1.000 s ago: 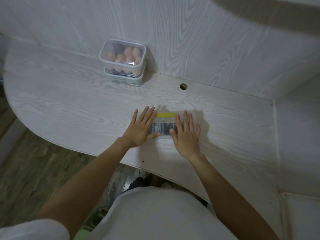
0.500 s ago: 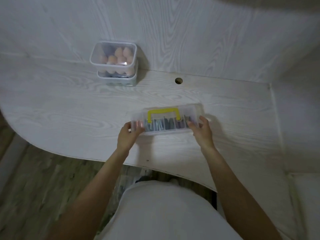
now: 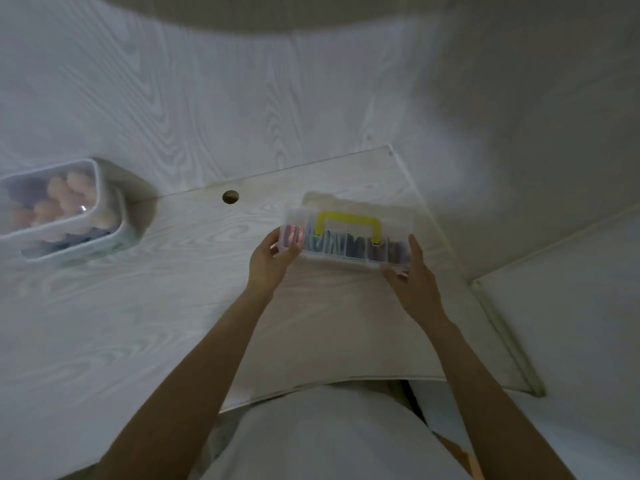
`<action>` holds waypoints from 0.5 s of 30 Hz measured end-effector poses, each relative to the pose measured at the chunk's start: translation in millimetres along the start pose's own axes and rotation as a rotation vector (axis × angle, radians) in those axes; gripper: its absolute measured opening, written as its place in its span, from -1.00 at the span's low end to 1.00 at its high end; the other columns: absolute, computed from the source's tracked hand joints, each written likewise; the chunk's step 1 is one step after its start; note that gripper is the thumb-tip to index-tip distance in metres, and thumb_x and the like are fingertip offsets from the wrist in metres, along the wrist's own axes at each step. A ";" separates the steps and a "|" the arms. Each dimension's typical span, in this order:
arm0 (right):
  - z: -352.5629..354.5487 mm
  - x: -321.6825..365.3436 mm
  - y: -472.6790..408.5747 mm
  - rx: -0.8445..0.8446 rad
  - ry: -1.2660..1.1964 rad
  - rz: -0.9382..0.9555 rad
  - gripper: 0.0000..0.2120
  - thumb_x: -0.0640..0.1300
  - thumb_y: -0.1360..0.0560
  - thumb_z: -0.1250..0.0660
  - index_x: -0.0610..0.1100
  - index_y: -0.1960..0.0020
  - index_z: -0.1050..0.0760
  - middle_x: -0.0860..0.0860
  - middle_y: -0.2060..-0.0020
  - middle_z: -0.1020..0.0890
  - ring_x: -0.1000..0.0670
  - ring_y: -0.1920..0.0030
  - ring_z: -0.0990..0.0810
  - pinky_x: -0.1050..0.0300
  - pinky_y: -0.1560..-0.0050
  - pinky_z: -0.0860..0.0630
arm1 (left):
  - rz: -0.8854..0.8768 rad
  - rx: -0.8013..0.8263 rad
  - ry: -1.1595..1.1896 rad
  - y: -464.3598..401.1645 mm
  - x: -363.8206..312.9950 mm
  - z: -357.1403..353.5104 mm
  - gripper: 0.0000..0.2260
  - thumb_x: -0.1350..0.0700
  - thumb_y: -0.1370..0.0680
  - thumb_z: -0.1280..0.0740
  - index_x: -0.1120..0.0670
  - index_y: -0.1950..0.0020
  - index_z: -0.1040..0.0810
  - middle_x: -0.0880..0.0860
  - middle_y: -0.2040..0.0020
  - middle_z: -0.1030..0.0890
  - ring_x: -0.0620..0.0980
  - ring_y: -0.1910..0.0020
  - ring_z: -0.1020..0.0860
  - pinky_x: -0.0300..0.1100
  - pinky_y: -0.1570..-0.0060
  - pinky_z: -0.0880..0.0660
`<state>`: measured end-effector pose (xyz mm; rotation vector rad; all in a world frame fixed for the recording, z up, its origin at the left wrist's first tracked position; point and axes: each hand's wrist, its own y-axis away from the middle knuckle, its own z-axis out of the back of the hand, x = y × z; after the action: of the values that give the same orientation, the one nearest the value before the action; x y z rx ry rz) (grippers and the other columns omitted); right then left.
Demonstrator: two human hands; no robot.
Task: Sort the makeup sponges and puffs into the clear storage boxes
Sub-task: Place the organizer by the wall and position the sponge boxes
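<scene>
A white wood-grain wall backs the white wood-grain table, which has a round cable hole near its rear edge. The stacked clear boxes, holding peach egg-shaped sponges above and dark items below, stand at the far left against the wall; earlier they sat nearer the middle of the view. The compartment box with the yellow handle is now right of the hole, further right than half a second ago, and appears raised off the table. The left hand has its grip on the box's left end, thumb on top. The right hand has its grip on the right end, fingers curled beneath.
</scene>
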<state>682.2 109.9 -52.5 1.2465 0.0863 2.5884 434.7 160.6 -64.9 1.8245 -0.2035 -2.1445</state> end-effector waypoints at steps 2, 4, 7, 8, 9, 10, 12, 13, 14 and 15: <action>9.3 -14.1 -8.4 -0.007 -0.025 -0.035 -0.27 -0.06 -0.51 -0.33 -0.04 -0.52 0.02 -0.03 -0.47 -0.25 -0.14 -0.31 -0.44 0.06 -0.19 -0.43 | -0.023 0.038 -0.044 -14.1 -7.6 -22.6 -0.79 0.03 -0.45 -0.43 -0.09 -0.07 -0.55 0.02 -0.03 -0.62 0.02 -0.03 -0.59 -0.02 -0.06 -0.53; 16.2 -22.0 -20.2 -0.063 0.109 -0.034 -0.31 -0.04 -0.51 -0.33 -0.08 -0.51 -0.04 -0.09 -0.46 -0.23 -0.16 -0.37 -0.33 -0.05 -0.28 -0.39 | -0.080 0.068 -0.127 -27.1 -12.7 -40.2 -0.88 0.02 -0.47 -0.41 -0.12 0.03 -0.54 0.03 0.11 -0.61 -0.02 0.13 -0.59 -0.05 0.08 -0.52; 29.6 -25.6 -41.5 -0.200 0.506 0.058 -0.40 0.01 -0.46 -0.37 -0.21 -0.39 -0.30 -0.22 -0.45 -0.18 -0.23 -0.43 -0.18 -0.13 -0.34 -0.31 | -0.145 0.062 -0.257 -53.7 -19.2 -61.1 -0.65 -0.16 -0.44 -0.37 0.00 -0.12 -0.56 0.09 0.17 -0.59 -0.05 0.31 -0.55 -0.09 0.29 -0.54; 34.5 -25.0 -49.5 -0.201 0.591 0.126 -0.43 0.03 -0.43 -0.39 -0.25 -0.32 -0.36 -0.23 -0.46 -0.17 -0.23 -0.45 -0.15 -0.15 -0.36 -0.28 | -0.128 0.054 -0.286 -63.7 -25.3 -67.9 -0.57 -0.18 -0.45 -0.36 0.00 -0.23 -0.52 0.11 0.09 -0.57 -0.01 0.27 -0.56 -0.09 0.33 -0.58; 37.5 -25.1 -55.0 -0.176 0.648 0.196 -0.43 0.04 -0.42 -0.40 -0.30 -0.27 -0.38 -0.22 -0.47 -0.17 -0.22 -0.47 -0.14 -0.17 -0.38 -0.25 | -0.100 0.047 -0.282 -73.2 -30.6 -73.7 -0.54 -0.15 -0.47 -0.35 0.00 -0.31 -0.46 0.13 0.00 -0.53 0.02 0.22 -0.57 -0.12 0.36 -0.59; 39.2 -26.6 -60.6 -0.122 0.678 0.241 -0.39 0.05 -0.43 -0.38 -0.33 -0.30 -0.35 -0.21 -0.48 -0.16 -0.21 -0.48 -0.13 -0.19 -0.39 -0.22 | -0.072 0.038 -0.246 -81.1 -37.4 -80.2 -0.53 -0.10 -0.49 -0.35 0.00 -0.37 -0.40 0.14 -0.06 -0.49 0.06 0.17 -0.57 -0.17 0.37 -0.59; 42.7 -29.3 -70.5 0.014 0.656 0.236 -0.26 0.08 -0.46 -0.34 -0.33 -0.43 -0.15 -0.21 -0.49 -0.08 -0.19 -0.50 -0.04 -0.19 -0.45 -0.11 | -0.050 0.020 -0.181 -97.5 -50.5 -96.0 -0.49 -0.07 -0.50 -0.35 -0.01 -0.41 -0.32 0.16 -0.12 -0.50 0.10 0.04 -0.58 -0.19 0.21 -0.58; 43.4 -31.9 -74.4 0.072 0.665 0.221 -0.23 0.11 -0.47 -0.31 -0.28 -0.47 -0.07 -0.21 -0.50 -0.03 -0.18 -0.51 0.02 -0.15 -0.47 -0.06 | -0.048 0.029 -0.167 -104.7 -56.8 -105.9 -0.46 -0.04 -0.51 -0.35 0.02 -0.44 -0.27 0.16 -0.16 -0.52 0.08 -0.03 -0.57 -0.14 0.05 -0.55; 42.6 -33.2 -75.6 0.094 0.711 0.232 -0.23 0.15 -0.49 -0.26 -0.22 -0.49 -0.04 -0.21 -0.50 0.00 -0.19 -0.51 0.04 -0.13 -0.48 -0.04 | -0.045 0.069 -0.137 -108.1 -62.2 -114.9 -0.42 0.02 -0.51 -0.36 0.06 -0.47 -0.21 0.15 -0.22 -0.51 0.04 -0.10 -0.54 -0.10 -0.10 -0.49; 40.4 -35.2 -76.5 0.084 0.759 0.263 -0.27 0.19 -0.49 -0.20 -0.16 -0.50 -0.06 -0.24 -0.50 -0.04 -0.22 -0.50 0.00 -0.13 -0.47 -0.08 | -0.053 0.135 -0.100 -109.3 -66.6 -124.3 -0.38 0.07 -0.51 -0.37 0.09 -0.49 -0.16 0.12 -0.30 -0.46 0.01 -0.18 -0.49 -0.07 -0.21 -0.43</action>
<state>750.7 171.8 -66.6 0.2388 0.1850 3.1679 549.4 297.0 -58.2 1.8144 -0.3344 -2.3124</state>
